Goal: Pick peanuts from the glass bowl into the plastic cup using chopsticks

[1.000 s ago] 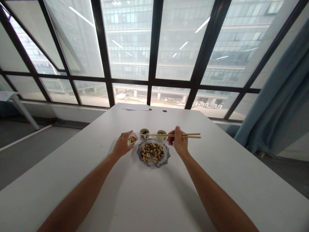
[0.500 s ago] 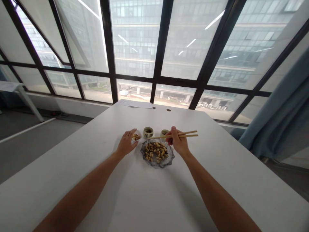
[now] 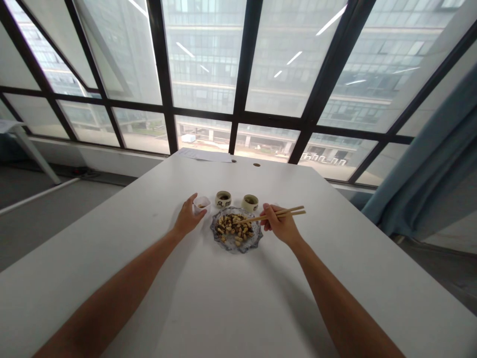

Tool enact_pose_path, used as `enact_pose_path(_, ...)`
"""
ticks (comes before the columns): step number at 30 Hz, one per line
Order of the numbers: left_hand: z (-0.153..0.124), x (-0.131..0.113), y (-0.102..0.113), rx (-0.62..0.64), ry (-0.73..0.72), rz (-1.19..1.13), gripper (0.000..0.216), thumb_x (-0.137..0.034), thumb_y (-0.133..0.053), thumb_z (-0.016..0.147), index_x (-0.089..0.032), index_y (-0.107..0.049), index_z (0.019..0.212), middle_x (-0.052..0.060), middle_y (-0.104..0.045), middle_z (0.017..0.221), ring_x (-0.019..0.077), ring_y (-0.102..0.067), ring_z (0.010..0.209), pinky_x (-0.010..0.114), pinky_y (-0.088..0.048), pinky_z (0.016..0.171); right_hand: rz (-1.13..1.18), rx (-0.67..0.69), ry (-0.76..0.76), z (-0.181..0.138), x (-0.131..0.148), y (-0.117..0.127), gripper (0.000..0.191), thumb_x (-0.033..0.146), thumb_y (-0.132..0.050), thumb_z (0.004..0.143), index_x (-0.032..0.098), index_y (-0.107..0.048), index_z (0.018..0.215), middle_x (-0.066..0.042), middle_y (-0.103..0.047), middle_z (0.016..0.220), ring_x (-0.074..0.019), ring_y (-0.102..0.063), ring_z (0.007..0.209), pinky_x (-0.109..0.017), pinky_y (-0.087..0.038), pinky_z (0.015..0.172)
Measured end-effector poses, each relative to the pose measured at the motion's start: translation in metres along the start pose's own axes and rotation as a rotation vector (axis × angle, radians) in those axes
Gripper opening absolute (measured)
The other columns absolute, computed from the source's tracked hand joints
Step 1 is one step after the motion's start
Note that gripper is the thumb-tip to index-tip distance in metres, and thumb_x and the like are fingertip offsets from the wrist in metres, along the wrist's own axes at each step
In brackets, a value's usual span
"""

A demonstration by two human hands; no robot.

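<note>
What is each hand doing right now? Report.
Left hand: curled around the small cup.
Right hand: closed, holding chopsticks.

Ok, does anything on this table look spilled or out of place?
Nothing stands out: the nut pile lies within the glass dish, both printed cups stand upright, and the right hand holds the chopsticks over the dish.

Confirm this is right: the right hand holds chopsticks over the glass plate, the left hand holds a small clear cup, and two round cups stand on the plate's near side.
Not the near side: the head view shows the two round cups on the far side of the glass plate. The right hand holds chopsticks over it, and the left hand holds a small clear cup.
</note>
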State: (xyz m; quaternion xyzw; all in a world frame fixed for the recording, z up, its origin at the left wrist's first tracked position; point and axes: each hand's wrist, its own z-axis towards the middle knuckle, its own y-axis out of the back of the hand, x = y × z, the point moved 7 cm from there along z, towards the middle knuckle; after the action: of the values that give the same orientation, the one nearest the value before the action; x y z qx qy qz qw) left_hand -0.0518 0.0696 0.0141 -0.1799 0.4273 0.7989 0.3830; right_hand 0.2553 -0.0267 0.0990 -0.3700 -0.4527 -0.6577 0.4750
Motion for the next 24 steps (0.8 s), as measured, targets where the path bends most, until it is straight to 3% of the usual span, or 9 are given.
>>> enact_pose_path(6, 0.0, 0.014, -0.006, 0.067, 0.154, 0.011, 0.08, -0.049, -0.064, 0.079, -0.013, -0.034, 0.144, 0.017, -0.061, 0.124, 0.0267, -0.062, 0.107, 0.04, -0.051, 0.089, -0.083, 0.201, -0.145, -0.004, -0.001, 0.004, 0.066, 0.079, -0.053, 0.074, 0.015, -0.062, 0.06, -0.002, -0.058, 0.041, -0.0096, -0.048, 0.029, -0.018, -0.033, 0.028)
enact_pose_path(12, -0.001, 0.013, -0.005, 0.105, 0.197, 0.059, 0.078, -0.052, -0.062, 0.08, -0.011, -0.039, 0.142, 0.016, -0.064, 0.115, 0.0265, -0.065, 0.102, 0.038, -0.051, 0.087, -0.067, -0.005, -0.028, 0.004, -0.014, 0.012, 0.06, 0.075, -0.055, 0.077, 0.016, -0.062, 0.066, -0.002, -0.061, 0.049, -0.011, -0.054, 0.036, -0.021, -0.04, 0.034)
enact_pose_path(16, 0.0, 0.011, -0.004, 0.109, 0.195, 0.07, 0.076, -0.051, -0.063, 0.081, -0.012, -0.04, 0.141, 0.016, -0.065, 0.114, 0.0257, -0.065, 0.099, 0.039, -0.051, 0.087, -0.078, -0.106, 0.051, 0.005, -0.008, 0.025, 0.055, 0.069, -0.052, 0.084, 0.016, -0.064, 0.07, -0.003, -0.062, 0.053, -0.0112, -0.054, 0.038, -0.021, -0.04, 0.035)
enact_pose_path(19, 0.0, 0.009, -0.003, 0.112, 0.199, 0.071, 0.076, -0.051, -0.063, 0.081, -0.011, -0.04, 0.142, 0.016, -0.065, 0.115, 0.0256, -0.065, 0.099, 0.039, -0.05, 0.087, -0.153, -0.1, 0.115, 0.002, 0.003, 0.028, 0.052, 0.064, -0.052, 0.087, 0.017, -0.065, 0.071, -0.003, -0.064, 0.055, -0.0113, -0.055, 0.04, -0.021, -0.041, 0.037)
enact_pose_path(24, 0.0, 0.008, -0.003, 0.123, 0.195, 0.066, 0.076, -0.05, -0.062, 0.081, -0.01, -0.04, 0.142, 0.017, -0.065, 0.113, 0.0256, -0.065, 0.099, 0.038, -0.05, 0.087, -0.283, 0.023, 0.169, -0.001, 0.009, 0.014, 0.051, 0.06, -0.049, 0.091, 0.017, -0.064, 0.067, -0.003, -0.065, 0.056, -0.0124, -0.057, 0.043, -0.023, -0.043, 0.041)
